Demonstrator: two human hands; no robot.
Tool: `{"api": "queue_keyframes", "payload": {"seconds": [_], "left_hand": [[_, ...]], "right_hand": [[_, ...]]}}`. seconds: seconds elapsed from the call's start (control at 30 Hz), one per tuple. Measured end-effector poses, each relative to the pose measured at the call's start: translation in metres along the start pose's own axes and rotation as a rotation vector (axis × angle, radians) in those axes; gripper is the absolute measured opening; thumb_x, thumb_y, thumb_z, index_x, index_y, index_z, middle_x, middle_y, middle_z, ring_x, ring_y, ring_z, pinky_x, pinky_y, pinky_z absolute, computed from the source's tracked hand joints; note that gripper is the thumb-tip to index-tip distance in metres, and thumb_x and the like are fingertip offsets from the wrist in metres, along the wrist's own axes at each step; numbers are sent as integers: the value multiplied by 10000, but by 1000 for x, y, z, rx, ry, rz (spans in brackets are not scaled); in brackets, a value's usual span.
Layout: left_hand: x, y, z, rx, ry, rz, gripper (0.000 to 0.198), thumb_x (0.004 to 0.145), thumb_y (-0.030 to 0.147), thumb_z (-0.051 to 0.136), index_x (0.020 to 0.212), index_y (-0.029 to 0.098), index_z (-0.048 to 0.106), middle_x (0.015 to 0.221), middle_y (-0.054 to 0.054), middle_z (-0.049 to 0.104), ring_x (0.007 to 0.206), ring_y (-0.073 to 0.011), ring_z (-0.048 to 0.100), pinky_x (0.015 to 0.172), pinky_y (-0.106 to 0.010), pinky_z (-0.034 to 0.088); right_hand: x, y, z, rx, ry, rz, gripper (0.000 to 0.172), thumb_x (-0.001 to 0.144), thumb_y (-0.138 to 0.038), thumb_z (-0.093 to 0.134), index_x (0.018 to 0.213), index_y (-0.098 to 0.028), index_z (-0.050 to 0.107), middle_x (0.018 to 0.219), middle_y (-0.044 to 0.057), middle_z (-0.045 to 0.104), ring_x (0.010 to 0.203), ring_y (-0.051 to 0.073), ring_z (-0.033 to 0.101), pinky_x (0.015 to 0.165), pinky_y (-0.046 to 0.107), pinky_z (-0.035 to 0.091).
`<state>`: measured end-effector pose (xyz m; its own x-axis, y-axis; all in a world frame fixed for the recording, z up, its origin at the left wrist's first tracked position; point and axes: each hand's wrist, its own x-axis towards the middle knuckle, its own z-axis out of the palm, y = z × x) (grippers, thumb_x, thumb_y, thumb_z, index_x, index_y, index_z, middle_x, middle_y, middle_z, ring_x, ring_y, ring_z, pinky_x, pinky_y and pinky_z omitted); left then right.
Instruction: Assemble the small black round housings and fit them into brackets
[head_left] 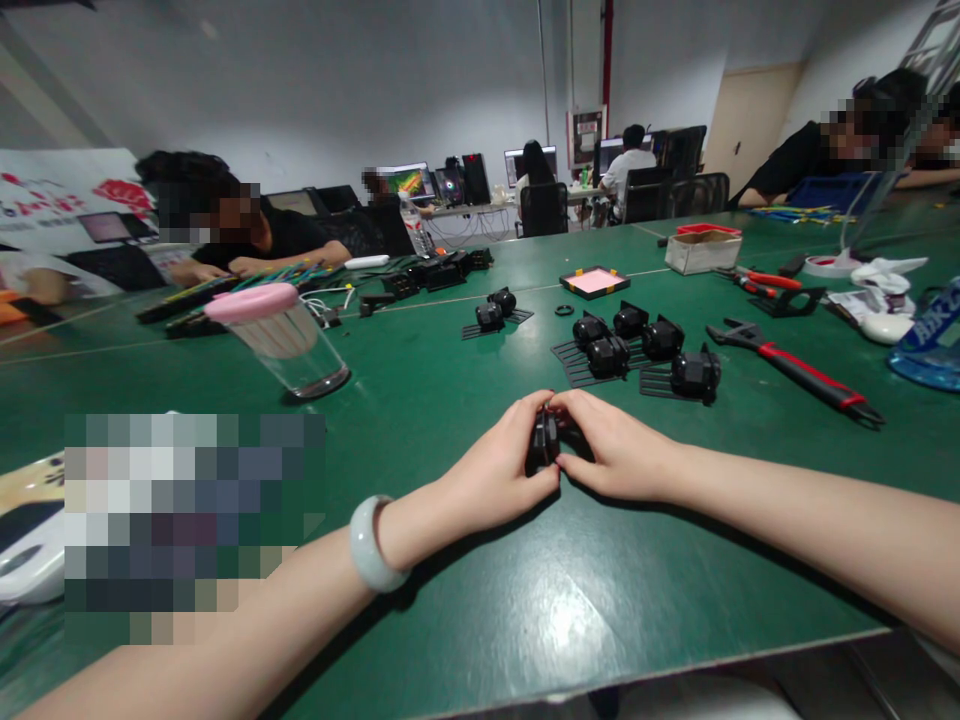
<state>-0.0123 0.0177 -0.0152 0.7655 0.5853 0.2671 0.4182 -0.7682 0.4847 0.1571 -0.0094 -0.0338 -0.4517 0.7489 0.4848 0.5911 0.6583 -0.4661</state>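
A small black part [545, 440] is held between my two hands, low over the green table [480, 600] near its front. My left hand [499, 465] has its fingers and thumb wrapped round the left side of the part. From the right, my right hand [615, 445] touches it with fingertips and thumb pinched in. Just beyond my hands lie several black round-bodied assemblies [607, 355] with thin parallel prongs. Another black pronged piece [489, 317] rests farther back, left of them. The underside of the held part is hidden by my fingers.
A pink-lidded clear cup [289, 340] stands at left. An adjustable wrench [810, 378] lies at right, near a blue-labelled bottle [930, 345]. Farther back are a pink-centred tray [595, 281], a white box [703, 252] and red-handled pliers [772, 281]. Other people sit around the table and behind.
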Motion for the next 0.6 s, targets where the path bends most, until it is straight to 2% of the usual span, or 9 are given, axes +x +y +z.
{"api": "queue_keyframes", "payload": {"seconds": [0.6], "left_hand": [[0, 0, 0, 38, -9, -27, 614, 686, 166, 531, 1227, 125, 244, 1227, -123, 392, 1125, -217, 396, 970, -356, 329]], "right_hand": [[0, 0, -2, -95, -59, -13, 343, 741, -176, 496, 1064, -127, 389, 989, 107, 494, 928, 206, 460, 812, 372, 403]]}}
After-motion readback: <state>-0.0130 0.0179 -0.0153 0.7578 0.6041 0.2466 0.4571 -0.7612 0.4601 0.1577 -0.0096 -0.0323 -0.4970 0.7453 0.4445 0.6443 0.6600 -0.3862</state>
